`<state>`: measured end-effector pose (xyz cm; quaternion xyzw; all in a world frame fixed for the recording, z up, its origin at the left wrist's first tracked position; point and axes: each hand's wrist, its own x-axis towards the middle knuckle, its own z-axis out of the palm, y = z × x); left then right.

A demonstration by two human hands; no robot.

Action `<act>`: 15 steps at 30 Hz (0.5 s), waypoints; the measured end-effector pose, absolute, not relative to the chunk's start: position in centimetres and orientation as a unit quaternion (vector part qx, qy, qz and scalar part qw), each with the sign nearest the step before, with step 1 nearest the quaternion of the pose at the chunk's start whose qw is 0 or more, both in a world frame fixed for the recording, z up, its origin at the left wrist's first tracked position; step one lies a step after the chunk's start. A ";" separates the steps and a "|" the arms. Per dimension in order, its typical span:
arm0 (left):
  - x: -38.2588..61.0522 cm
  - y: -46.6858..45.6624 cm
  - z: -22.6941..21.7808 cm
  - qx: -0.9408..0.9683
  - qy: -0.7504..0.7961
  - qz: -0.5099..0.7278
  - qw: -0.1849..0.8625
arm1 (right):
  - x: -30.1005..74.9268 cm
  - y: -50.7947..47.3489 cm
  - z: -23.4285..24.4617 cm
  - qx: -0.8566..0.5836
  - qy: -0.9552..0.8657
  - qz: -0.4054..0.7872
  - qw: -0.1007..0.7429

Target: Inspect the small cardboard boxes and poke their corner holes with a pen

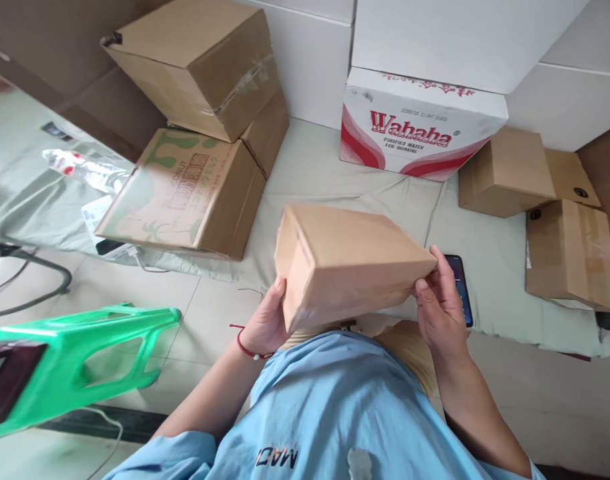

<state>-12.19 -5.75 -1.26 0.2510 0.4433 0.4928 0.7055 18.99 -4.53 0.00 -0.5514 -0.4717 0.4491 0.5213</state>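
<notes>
A plain brown cardboard box [355,247] is held tilted in front of my body, over the near edge of the cloth-covered surface. My left hand [265,321] grips its left end, with the thumb on the side and the other fingers hidden behind the box. At the opposite end, my right hand [442,303] pinches the right corner between thumb and fingers. Shiny tape shows along the lower side of the box. Just beyond my right hand lies a phone [461,290] with its screen lit, partly covered by the hand.
A white-and-red Wahaha carton [419,127] stands against the wall. Brown boxes [507,170] sit at the right; a printed coconut carton [179,190] with a larger box [199,63] on top is at the left. A plastic bottle [87,172] lies beyond it. A green stool [85,360] stands lower left.
</notes>
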 end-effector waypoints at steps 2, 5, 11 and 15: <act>-10.8 -5.2 0.8 0.149 0.425 0.509 0.734 | 18.9 -4.2 -0.4 -0.559 -0.424 0.477 0.529; -8.9 -4.3 3.7 0.075 0.412 0.529 0.738 | 18.6 -3.9 -0.4 -0.556 -0.370 0.507 0.544; -7.4 -3.7 5.5 0.128 0.427 0.515 0.732 | 18.8 -4.0 -0.3 -0.567 -0.340 0.517 0.544; -8.7 -3.3 3.4 0.125 0.473 0.578 0.653 | 18.5 -4.5 -0.2 -0.551 -0.397 0.508 0.530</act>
